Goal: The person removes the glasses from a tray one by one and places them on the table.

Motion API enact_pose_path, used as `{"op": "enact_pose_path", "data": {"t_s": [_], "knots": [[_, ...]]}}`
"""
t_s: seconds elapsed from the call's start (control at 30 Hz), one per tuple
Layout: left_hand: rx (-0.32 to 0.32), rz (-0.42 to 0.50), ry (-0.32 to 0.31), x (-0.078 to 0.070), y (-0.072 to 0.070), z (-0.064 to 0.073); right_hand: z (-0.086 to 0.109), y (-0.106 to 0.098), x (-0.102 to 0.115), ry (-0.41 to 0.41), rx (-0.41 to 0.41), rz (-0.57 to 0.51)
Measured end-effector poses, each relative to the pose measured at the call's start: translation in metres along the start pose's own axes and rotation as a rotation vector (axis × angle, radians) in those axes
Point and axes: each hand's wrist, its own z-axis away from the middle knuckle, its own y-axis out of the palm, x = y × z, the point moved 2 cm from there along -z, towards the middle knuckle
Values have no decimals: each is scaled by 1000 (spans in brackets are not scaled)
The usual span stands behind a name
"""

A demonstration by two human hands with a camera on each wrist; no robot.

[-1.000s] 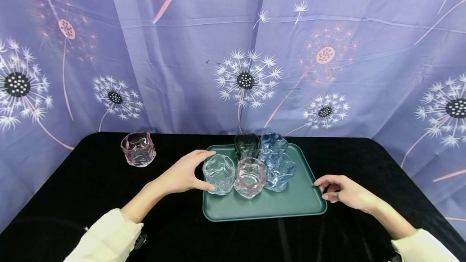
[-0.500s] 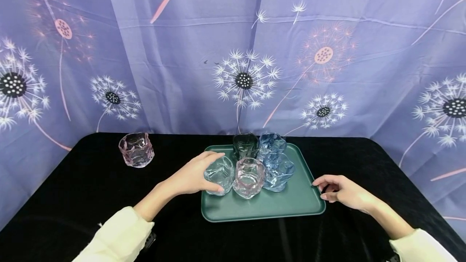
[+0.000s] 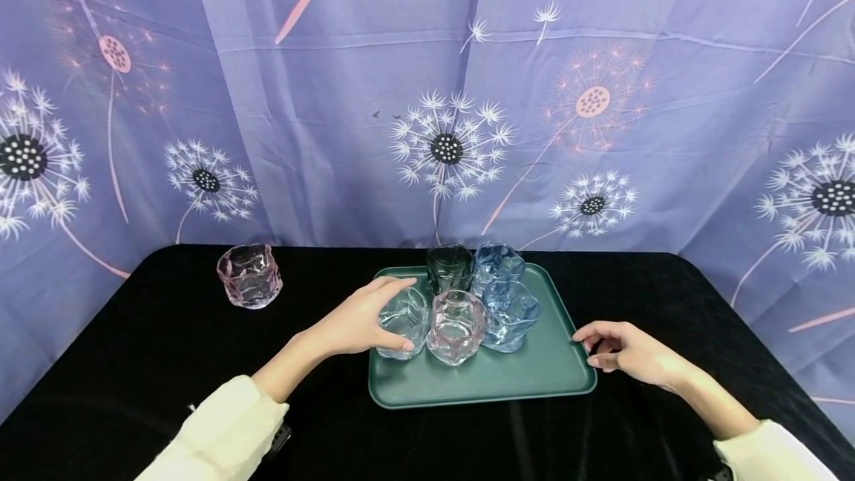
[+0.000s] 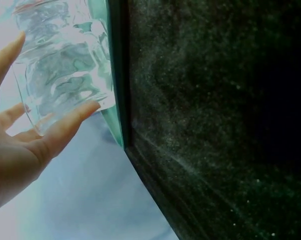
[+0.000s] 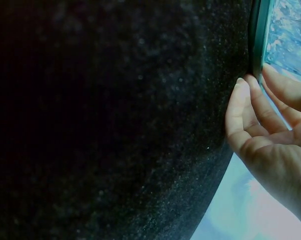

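Observation:
A clear wavy glass point(image 3: 406, 318) stands at the left end of a green tray point(image 3: 461, 390). My left hand point(image 3: 357, 321) curves its thumb and fingers round that glass from the left; in the left wrist view the thumb point(image 4: 73, 125) lies along the glass's side. Right of it stand a pale pink glass point(image 3: 457, 326), a dark grey glass point(image 3: 450, 269) and two blue glasses point(image 3: 510, 318), close together. At the tray's right rim, my right hand point(image 3: 631, 351) has its fingers curled, with fingertips and thumb holding the edge.
Another pink glass point(image 3: 250, 277) stands apart on the black-covered table point(image 3: 147, 362), at the back left. A purple curtain point(image 3: 320, 132) with dandelion prints hangs behind the table and along its sides.
My left hand has moved a little to the right, closer round the clear glass. The right hand stays at the tray's rim, and the other glasses stand as before.

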Motion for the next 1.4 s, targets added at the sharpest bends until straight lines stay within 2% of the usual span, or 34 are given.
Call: {"op": "enact_pose_path", "data": {"t_s": [0.23, 0.47, 0.87, 1.13, 1.4], "knots": [[-20, 37, -6, 0, 1, -2, 1, 0, 1, -9, 6, 0], [-29, 65, 7, 1, 1, -2, 1, 0, 0, -52, 16, -13], [-31, 49, 24, 1, -2, -4, 0, 0, -1, -56, 24, -22], [-39, 58, 16, -1, -9, -5, 0, 0, -2, -46, 21, -23], [-71, 45, -2, 2, -24, -6, 0, -1, -2, -50, 23, -20]]}}
